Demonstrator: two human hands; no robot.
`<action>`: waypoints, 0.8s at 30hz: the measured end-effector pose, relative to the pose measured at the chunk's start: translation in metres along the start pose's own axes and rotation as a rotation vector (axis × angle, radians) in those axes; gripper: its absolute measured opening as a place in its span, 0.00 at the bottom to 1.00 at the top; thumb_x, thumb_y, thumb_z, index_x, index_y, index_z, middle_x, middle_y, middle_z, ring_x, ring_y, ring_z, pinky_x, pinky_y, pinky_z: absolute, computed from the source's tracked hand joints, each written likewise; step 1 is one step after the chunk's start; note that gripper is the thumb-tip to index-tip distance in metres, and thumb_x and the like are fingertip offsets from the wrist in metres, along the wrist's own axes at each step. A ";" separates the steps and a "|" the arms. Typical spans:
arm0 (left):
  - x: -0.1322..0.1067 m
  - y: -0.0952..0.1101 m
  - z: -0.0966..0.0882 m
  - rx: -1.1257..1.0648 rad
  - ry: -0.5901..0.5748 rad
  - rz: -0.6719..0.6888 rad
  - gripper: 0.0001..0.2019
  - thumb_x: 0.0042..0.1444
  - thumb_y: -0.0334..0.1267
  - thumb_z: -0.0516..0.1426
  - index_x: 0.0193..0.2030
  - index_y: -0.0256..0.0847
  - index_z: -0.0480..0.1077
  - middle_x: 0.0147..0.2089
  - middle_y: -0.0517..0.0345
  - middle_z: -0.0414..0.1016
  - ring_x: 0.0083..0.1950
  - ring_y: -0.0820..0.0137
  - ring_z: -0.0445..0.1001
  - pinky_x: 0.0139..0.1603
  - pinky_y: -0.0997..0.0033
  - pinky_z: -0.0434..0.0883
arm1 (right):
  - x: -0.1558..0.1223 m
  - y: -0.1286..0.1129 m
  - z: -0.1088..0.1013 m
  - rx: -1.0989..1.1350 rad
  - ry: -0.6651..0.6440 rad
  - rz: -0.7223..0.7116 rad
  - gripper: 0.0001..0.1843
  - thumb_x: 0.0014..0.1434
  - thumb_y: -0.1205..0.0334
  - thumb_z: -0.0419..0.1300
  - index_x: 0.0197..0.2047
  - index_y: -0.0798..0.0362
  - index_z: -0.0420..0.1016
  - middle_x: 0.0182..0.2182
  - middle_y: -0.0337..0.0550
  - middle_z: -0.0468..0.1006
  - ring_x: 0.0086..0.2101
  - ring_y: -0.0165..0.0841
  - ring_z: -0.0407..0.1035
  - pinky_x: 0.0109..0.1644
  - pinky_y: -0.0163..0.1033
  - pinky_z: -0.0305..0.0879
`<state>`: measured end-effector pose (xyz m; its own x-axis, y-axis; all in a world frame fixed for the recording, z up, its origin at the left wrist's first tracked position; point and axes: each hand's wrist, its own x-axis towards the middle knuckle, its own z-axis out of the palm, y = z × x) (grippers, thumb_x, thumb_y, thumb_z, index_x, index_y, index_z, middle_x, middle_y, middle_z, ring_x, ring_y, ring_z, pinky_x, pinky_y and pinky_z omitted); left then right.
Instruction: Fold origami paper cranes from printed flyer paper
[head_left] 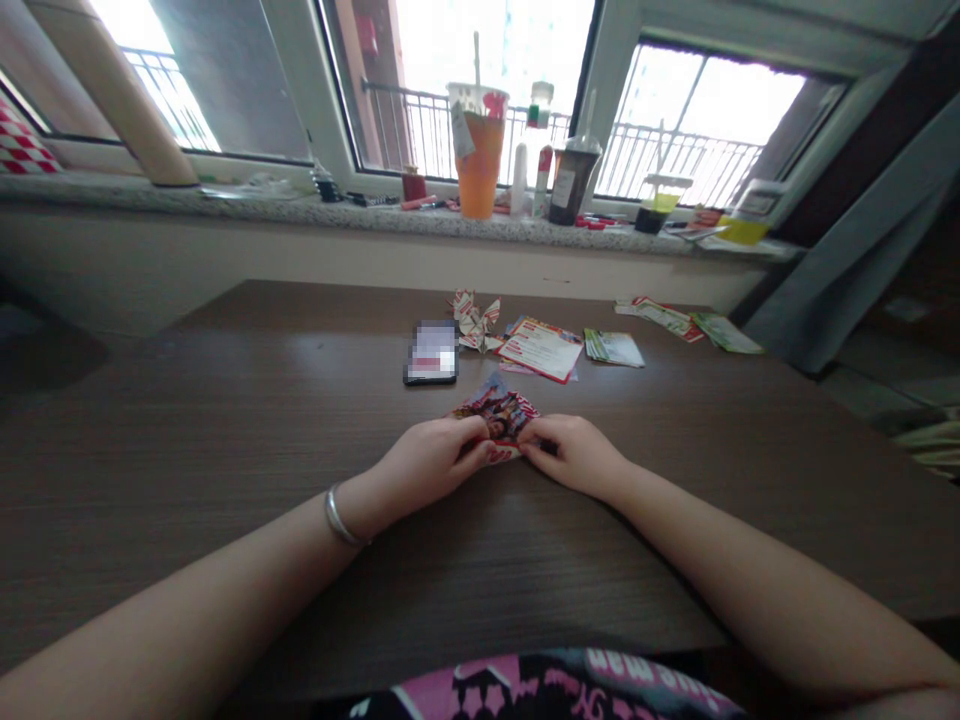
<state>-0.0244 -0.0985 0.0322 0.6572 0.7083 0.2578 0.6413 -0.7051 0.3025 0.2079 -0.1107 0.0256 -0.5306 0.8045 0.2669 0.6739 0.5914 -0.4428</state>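
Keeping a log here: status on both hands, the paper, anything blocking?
Left grip and right grip pinching multicoloured printed paper. Paper partly covered. Black rectangular phone beyond, apart from it.

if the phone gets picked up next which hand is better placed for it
Probably the left hand: the phone lies just beyond it, while the right hand is farther off. Both hands hold the printed paper, so the right could steady it alone.

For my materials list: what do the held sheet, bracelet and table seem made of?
Sheet: likely paper, printed, thin and folded; gloss unclear.
Bracelet: probably polished metal, from its silvery shine.
Table: wood or laminate, low sheen; its brown streaked grain fits both.
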 end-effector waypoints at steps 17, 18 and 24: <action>0.004 -0.001 -0.003 -0.298 -0.126 -0.056 0.19 0.63 0.53 0.52 0.38 0.42 0.76 0.33 0.59 0.78 0.35 0.69 0.73 0.34 0.73 0.64 | 0.004 0.003 -0.001 0.064 0.009 0.009 0.05 0.58 0.66 0.59 0.38 0.49 0.75 0.35 0.37 0.80 0.34 0.31 0.72 0.39 0.35 0.64; 0.004 -0.002 -0.002 -0.285 -0.130 -0.085 0.20 0.62 0.55 0.52 0.37 0.41 0.76 0.32 0.59 0.77 0.33 0.69 0.72 0.32 0.73 0.63 | 0.004 0.003 -0.001 0.071 0.007 0.011 0.05 0.58 0.66 0.59 0.38 0.49 0.75 0.34 0.37 0.80 0.34 0.31 0.72 0.38 0.35 0.64; 0.004 0.000 0.001 -0.188 -0.089 -0.156 0.13 0.61 0.48 0.54 0.40 0.41 0.70 0.33 0.58 0.74 0.33 0.68 0.71 0.30 0.73 0.62 | 0.005 0.003 -0.002 0.074 0.001 0.029 0.04 0.57 0.67 0.60 0.37 0.50 0.75 0.33 0.37 0.80 0.33 0.30 0.72 0.37 0.34 0.63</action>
<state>-0.0213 -0.0956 0.0325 0.5934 0.7966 0.1155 0.6581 -0.5628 0.5001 0.2081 -0.1054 0.0271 -0.5106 0.8215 0.2538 0.6494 0.5619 -0.5124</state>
